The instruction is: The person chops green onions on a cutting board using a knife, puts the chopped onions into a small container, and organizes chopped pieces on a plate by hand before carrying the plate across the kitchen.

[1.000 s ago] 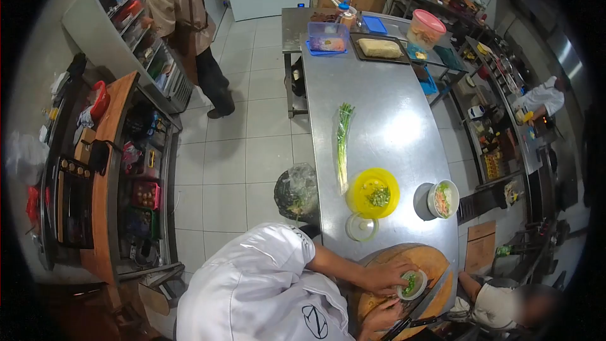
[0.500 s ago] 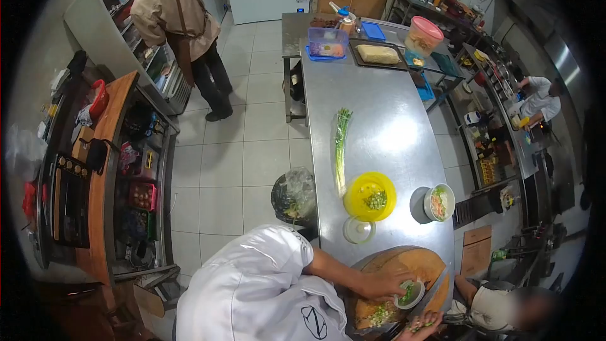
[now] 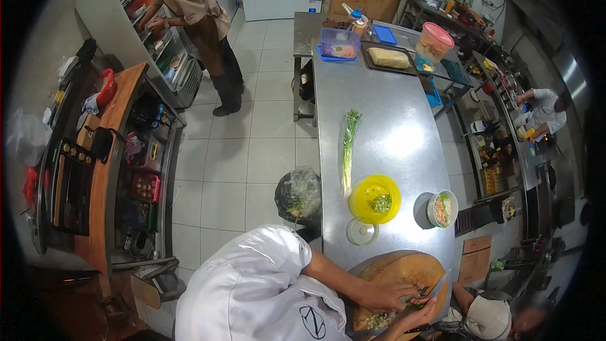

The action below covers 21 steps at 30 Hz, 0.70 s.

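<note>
My left hand (image 3: 386,295) reaches over the round wooden board (image 3: 404,269), its fingers on a small bowl (image 3: 408,301) that is mostly hidden between my hands. From below, my right hand (image 3: 418,317) meets it, fingers drawn together at the bowl; what they hold is too small to tell. A knife blade (image 3: 437,285) lies at the board's right side. Chopped pale green pieces (image 3: 379,321) are on the board's lower part. Beyond it are a clear round lid (image 3: 362,232) and a yellow container (image 3: 389,210) with cut greens.
Spring onions (image 3: 349,151) and a white bowl of shredded vegetables (image 3: 442,209) stand on the steel table (image 3: 391,107). A bagged bin (image 3: 298,196) is left of it. One person (image 3: 196,9) is at a fridge, another (image 3: 544,113) at the right counter, a third (image 3: 489,317) at lower right.
My right hand has moved up and left from the board's lower edge to my left hand, and the small bowl is now mostly covered. The person at the fridge has reached into it.
</note>
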### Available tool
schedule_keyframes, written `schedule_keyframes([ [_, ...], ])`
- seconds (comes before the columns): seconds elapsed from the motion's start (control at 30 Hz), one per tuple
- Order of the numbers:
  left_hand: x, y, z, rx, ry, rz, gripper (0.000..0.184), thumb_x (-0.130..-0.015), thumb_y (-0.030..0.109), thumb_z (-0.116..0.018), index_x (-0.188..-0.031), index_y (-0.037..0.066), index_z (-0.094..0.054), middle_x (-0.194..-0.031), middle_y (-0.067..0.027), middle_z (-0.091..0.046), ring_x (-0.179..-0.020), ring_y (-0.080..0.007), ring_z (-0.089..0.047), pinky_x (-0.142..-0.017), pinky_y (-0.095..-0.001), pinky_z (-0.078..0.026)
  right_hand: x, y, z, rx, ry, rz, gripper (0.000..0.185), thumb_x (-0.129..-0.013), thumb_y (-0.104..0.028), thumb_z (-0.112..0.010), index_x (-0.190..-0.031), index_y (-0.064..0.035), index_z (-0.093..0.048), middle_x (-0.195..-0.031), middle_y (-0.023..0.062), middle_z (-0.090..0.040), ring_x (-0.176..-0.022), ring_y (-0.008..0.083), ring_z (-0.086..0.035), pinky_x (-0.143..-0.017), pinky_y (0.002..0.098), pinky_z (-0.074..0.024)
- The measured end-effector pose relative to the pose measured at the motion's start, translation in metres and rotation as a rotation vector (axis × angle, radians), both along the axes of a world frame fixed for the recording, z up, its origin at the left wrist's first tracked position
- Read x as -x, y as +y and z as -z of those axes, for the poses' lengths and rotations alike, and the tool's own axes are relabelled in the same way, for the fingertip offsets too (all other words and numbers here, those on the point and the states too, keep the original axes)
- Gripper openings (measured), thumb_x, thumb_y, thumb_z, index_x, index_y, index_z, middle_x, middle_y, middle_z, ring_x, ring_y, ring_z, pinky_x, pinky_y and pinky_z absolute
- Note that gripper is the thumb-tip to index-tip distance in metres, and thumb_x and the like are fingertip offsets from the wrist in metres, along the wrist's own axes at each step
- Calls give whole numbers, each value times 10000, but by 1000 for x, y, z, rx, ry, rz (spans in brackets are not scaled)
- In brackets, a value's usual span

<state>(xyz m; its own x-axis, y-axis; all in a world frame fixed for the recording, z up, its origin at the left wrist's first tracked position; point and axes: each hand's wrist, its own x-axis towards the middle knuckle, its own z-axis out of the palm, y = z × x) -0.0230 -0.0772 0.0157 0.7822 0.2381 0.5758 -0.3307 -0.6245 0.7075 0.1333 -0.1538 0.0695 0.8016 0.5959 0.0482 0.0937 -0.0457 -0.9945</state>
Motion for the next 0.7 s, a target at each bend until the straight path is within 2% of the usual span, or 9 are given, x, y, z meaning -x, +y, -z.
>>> schedule_keyframes([
  [0.1,-6,-2,11,-13,-23,-30,359,-905,105,-791,-1216,11,-638,-1650,-327,-347,-1577,-513,-345,-1279,-585,-349,-9,-11,10,100,-64,-106,447,-1182,-334,-575,-874,-9,-571,-792,35,-523,-758,142,-508,-670,349,-426],
  [0.17,-8,-2,13,-24,-70,-86,401,-903,99,-794,-1259,12,-631,-1656,-320,-342,-1585,-512,-337,-1284,-586,-345,-20,-18,15,318,-455,-324,366,-1183,-271,-578,-973,23,-637,-826,47,-582,-766,143,-552,-650,351,-450],
  [0.27,-6,2,7,55,-87,-28,471,-897,76,-799,-1329,20,-619,-1647,-303,-359,-1581,-515,-345,-1287,-581,-346,-25,-27,11,421,-610,-426,265,-1163,-202,-600,-1043,24,-668,-878,50,-628,-795,143,-579,-683,343,-479],
  [0.4,-3,2,7,86,-62,-39,490,-859,39,-823,-1309,24,-630,-1618,-292,-383,-1560,-515,-374,-1272,-577,-372,3,-17,-10,257,-562,-281,200,-1136,-154,-612,-1056,18,-676,-896,50,-650,-827,143,-590,-737,330,-487],
  [0.47,1,3,0,91,-52,-34,484,-845,30,-832,-1286,21,-633,-1606,-290,-391,-1554,-515,-383,-1261,-577,-388,14,-12,-36,159,-867,-239,479,-1172,-387,-566,-1019,34,-737,-819,117,-724,-653,272,-635,-683,404,-576],
  [0.5,2,3,-5,101,-47,-16,461,-838,28,-838,-1249,14,-632,-1601,-293,-393,-1547,-517,-391,-1248,-578,-402,17,-10,-40,156,-867,-236,479,-1172,-387,-566,-1019,34,-737,-819,117,-724,-653,272,-635,-683,404,-576],
  [0.57,2,5,-6,109,-43,-1,438,-830,27,-844,-1212,7,-630,-1595,-296,-395,-1541,-518,-399,-1236,-580,-416,21,-8,-45,271,-946,-107,421,-1154,-358,-619,-1073,29,-762,-941,159,-785,-783,291,-721,-754,429,-607],
  [0.7,1,0,2,83,-12,-40,426,-828,32,-848,-1191,-3,-628,-1602,-307,-386,-1505,-525,-437,-1216,-583,-432,32,-7,-53,226,-882,-53,451,-1161,-380,-595,-1074,31,-761,-954,177,-790,-810,304,-724,-780,433,-606],
])
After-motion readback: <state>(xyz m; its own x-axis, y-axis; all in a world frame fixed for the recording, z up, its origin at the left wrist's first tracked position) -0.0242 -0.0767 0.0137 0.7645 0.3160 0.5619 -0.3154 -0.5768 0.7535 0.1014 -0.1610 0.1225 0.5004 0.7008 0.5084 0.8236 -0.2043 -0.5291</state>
